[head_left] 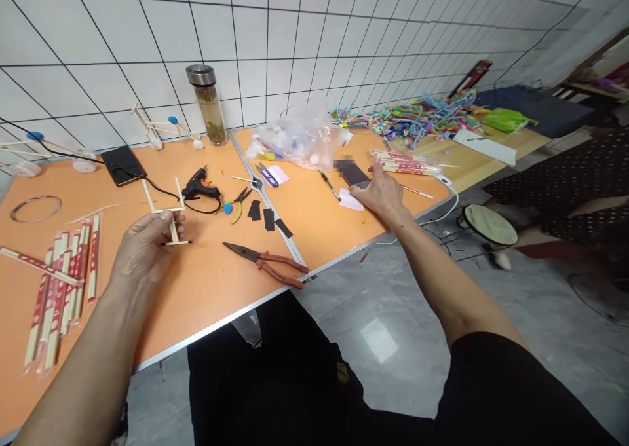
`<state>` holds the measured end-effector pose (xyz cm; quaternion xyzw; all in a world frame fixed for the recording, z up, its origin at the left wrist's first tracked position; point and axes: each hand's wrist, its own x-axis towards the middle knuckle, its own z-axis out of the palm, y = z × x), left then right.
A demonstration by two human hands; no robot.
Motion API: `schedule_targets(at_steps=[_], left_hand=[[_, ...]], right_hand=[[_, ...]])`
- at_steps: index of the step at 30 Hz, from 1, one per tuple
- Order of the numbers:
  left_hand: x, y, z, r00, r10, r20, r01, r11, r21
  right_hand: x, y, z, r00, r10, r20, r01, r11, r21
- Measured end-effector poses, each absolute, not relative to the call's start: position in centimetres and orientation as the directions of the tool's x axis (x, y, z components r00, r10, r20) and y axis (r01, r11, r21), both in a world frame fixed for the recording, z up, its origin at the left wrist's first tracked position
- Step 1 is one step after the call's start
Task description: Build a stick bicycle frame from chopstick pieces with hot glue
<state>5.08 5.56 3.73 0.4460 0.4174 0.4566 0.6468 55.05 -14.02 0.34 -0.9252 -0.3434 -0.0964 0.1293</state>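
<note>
Two metal-edged, orange-topped tables [206, 282] abut before a white-tiled wall [275, 33]; the floor [334, 328] is gray and glossy. Long-nose pliers [265, 262], a black glue gun [200, 185] and flat black strips [268, 219] lie between the hands. The left hand [147, 243] pinches a pale stick frame [173, 230] between thumb and fingers, above the left tabletop. The right hand [381, 194] reaches to a dark rectangular slab [354, 173]; whether its fingers grip cannot be told.
</note>
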Motion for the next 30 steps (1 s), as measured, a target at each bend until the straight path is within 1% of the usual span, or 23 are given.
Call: schedule_targets(at_steps=[5, 7, 8, 9, 11, 12, 13, 14, 15, 16, 19, 21, 23, 25, 27, 30], left_hand=[[5.3, 5.7, 3.5, 0.195, 0.966, -0.169, -0.225, 0.212, 0.951], [5.5, 5.6, 3.4, 0.199, 0.965, -0.168, -0.239, 0.215, 0.947], [5.6, 5.6, 3.3, 0.21, 0.965, -0.159, -0.257, 0.211, 0.943], [5.7, 5.6, 3.1, 0.224, 0.962, -0.154, -0.263, 0.212, 0.941], [5.9, 5.7, 2.8, 0.233, 0.963, -0.135, -0.265, 0.197, 0.944], [5.9, 5.7, 2.6, 0.24, 0.962, -0.126, -0.271, 0.191, 0.943], [5.9, 5.7, 2.5, 0.25, 0.96, -0.124, -0.274, 0.193, 0.942], [5.9, 5.7, 2.4, 0.256, 0.959, -0.125, -0.276, 0.196, 0.941], [5.9, 5.7, 2.3, 0.258, 0.958, -0.123, -0.281, 0.196, 0.94], [5.9, 5.7, 2.2, 0.262, 0.957, -0.123, -0.283, 0.198, 0.939], [5.8, 5.8, 1.9, 0.261, 0.958, -0.123, -0.294, 0.2, 0.935], [5.7, 5.9, 1.7, 0.253, 0.959, -0.126, -0.302, 0.202, 0.932], [5.6, 6.1, 1.5, 0.246, 0.961, -0.129, -0.306, 0.203, 0.93], [5.5, 6.1, 1.4, 0.251, 0.959, -0.132, -0.307, 0.208, 0.929], [5.5, 6.0, 1.3, 0.268, 0.954, -0.133, -0.305, 0.215, 0.928], [5.7, 5.8, 1.3, 0.29, 0.949, -0.126, -0.298, 0.215, 0.93]], right_hand=[[55.4, -12.1, 1.0, 0.75, 0.622, 0.223, 0.66, -0.727, -0.19], [54.4, -11.9, 1.6, 0.774, 0.596, 0.215, 0.631, -0.752, -0.19], [53.6, -11.7, 2.0, 0.768, 0.591, 0.245, 0.636, -0.748, -0.19], [52.7, -11.6, 2.5, 0.739, 0.593, 0.319, 0.664, -0.722, -0.197], [50.1, -11.0, 3.7, 0.65, 0.628, 0.428, 0.752, -0.612, -0.245], [48.5, -10.5, 4.3, 0.574, 0.69, 0.44, 0.818, -0.504, -0.277], [46.6, -9.9, 5.0, 0.515, 0.739, 0.435, 0.855, -0.401, -0.33], [44.6, -9.2, 5.7, 0.435, 0.817, 0.378, 0.873, -0.279, -0.4], [42.5, -8.2, 6.4, 0.352, 0.886, 0.301, 0.856, -0.175, -0.486], [40.3, -7.2, 6.9, 0.277, 0.926, 0.255, 0.829, -0.096, -0.551], [34.2, -3.5, 7.7, 0.079, 0.966, 0.244, 0.739, 0.108, -0.665], [31.0, -1.1, 7.4, 0.01, 0.977, 0.212, 0.578, 0.167, -0.799], [28.7, 0.7, 6.5, -0.004, 0.982, 0.187, 0.413, 0.172, -0.894], [27.3, 1.8, 5.3, 0.0, 0.984, 0.18, 0.267, 0.173, -0.948], [26.6, 2.1, 4.1, -0.016, 0.99, 0.138, 0.15, 0.139, -0.979], [26.1, 1.9, 2.9, -0.006, 0.995, 0.095, 0.049, 0.095, -0.994]])
